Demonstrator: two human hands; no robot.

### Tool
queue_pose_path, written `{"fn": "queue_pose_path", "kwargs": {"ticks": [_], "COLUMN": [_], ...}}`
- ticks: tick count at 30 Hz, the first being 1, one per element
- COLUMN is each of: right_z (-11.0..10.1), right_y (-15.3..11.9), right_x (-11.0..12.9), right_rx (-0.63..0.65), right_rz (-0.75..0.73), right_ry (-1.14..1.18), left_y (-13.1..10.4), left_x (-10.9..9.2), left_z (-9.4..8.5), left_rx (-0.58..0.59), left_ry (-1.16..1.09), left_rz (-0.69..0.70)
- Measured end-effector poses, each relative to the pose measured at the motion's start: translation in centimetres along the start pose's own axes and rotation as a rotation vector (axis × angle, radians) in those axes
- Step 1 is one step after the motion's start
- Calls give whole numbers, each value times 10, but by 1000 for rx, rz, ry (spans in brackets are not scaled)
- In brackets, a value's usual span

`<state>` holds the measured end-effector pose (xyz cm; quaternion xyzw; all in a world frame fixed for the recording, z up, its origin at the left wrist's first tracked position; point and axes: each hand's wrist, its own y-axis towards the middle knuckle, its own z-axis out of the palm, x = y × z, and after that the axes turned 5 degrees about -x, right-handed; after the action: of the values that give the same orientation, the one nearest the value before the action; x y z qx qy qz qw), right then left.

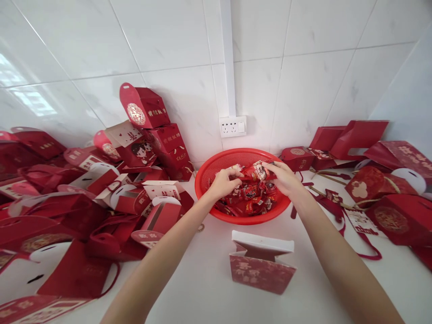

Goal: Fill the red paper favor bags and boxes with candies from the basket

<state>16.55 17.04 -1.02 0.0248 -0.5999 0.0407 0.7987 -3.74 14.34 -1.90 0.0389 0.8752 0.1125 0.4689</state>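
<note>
Both of my hands are over a red plastic basket (202, 189) heaped with small red-wrapped candy packets (249, 195). My left hand (227, 182) is closed in a pinch at the end of a red wrapper; its fingertips are partly hidden. Between thumb and fingers, my right hand (281, 176) grips a red and white candy packet (259, 171) above the heap. Nearer to me, between my forearms, a dark red paper gift box (261, 272) stands upright with its top open and a white inner flap (263, 240) showing.
Many red gift boxes (67, 216) crowd the left side, some in a stack (168, 139) against the tiled wall (175, 40). More boxes (398, 216) and loose ribbons (367, 247) lie at the right. A wall socket (232, 127) sits behind the basket.
</note>
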Motion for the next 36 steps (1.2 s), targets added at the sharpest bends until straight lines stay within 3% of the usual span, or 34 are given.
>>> {"fn": "queue_pose_path", "kwargs": {"ticks": [12, 16, 19, 23, 26, 28, 30, 36], "right_z": [1, 0, -1, -1, 0, 1, 1, 1], "right_y": [-1, 1, 2, 1, 0, -1, -2, 0], "right_x": [0, -1, -3, -2, -1, -1, 0, -1], "right_rx": [41, 29, 22, 38, 11, -4, -2, -6], "right_rz": [33, 18, 12, 15, 9, 10, 16, -1], "right_ry": [-8, -8, -6, -15, -6, -13, -26, -16], "left_y": [1, 0, -4, -11, -16, -17, -18, -9], "left_x": [5, 3, -3, -11, -14, -15, -17, -22], "left_z": [0, -2, -3, -1, 5, 9, 14, 30], "left_rx": [-8, -74, -56, 91, 494, 746, 795, 754], "left_ry": [13, 105, 217, 403, 369, 333, 382, 455], "left_rz": [-2, 26, 83, 354, 517, 510, 458, 419]}}
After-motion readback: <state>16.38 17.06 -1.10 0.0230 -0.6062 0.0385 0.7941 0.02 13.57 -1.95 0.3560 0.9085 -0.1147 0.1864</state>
